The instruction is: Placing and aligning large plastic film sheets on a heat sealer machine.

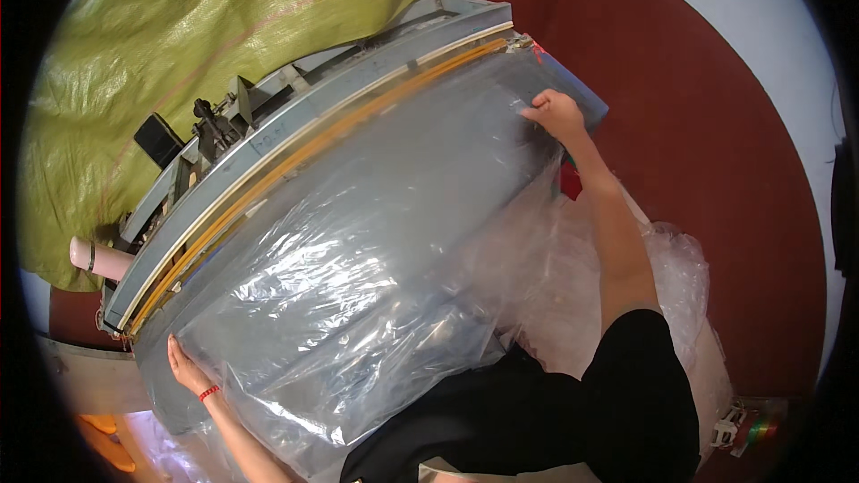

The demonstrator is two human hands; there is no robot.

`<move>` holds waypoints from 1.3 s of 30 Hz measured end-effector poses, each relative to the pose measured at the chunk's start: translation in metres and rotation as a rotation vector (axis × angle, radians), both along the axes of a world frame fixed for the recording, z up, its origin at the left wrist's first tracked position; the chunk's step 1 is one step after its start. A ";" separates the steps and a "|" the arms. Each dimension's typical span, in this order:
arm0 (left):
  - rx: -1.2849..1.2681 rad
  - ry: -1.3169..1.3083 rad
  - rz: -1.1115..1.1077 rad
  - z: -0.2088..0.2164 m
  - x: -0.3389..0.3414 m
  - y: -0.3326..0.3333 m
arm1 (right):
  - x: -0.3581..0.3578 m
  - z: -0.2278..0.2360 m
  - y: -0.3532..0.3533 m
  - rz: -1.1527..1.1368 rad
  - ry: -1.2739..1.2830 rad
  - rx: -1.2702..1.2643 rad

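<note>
The clear sheet (331, 273) spreads from the centre toward seven o'clock over a grey table (577, 82). At two o'clock the right hand (555, 114) curls its fingers, pinching the sheet near the table's far corner. At eight o'clock the left hand (185, 367) touches the sheet's near edge; whether it grips, I cannot tell. A grey rail (273, 136) curves past at ten o'clock.

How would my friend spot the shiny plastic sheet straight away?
Find the long grey beam beside the yellow-green tarp. Nearer the person, between their left hand and right hand, lies the plastic sheet. It has bright streaks and, unlike the tarp, is see-through.
</note>
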State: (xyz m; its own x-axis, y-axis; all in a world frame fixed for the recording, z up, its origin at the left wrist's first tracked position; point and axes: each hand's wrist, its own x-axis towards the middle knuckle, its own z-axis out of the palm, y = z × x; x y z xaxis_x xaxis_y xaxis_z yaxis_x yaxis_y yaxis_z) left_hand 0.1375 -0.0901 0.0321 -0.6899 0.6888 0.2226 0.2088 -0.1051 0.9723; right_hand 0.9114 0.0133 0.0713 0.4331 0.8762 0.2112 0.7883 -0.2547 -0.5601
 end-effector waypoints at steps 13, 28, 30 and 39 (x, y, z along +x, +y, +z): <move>0.000 0.034 0.107 -0.011 -0.018 -0.007 | -0.052 -0.018 0.081 -0.216 -0.178 0.222; -0.622 0.701 -0.554 0.096 -0.018 -0.075 | -0.081 -0.018 0.095 -0.088 -0.337 0.105; -0.759 0.773 -0.633 0.107 -0.043 -0.077 | -0.083 -0.002 0.081 -0.089 -0.261 0.072; -0.466 0.537 -0.133 0.112 -0.130 -0.091 | -0.009 -0.049 0.123 -0.124 -0.294 0.125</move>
State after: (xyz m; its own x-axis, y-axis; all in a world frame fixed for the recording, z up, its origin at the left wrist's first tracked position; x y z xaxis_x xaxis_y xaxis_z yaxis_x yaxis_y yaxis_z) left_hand 0.0070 -0.1812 0.1444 -0.4714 0.8654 0.1702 0.6850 0.2377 0.6887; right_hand 0.9022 0.1366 0.0227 0.4394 0.7802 0.4451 0.8880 -0.3028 -0.3460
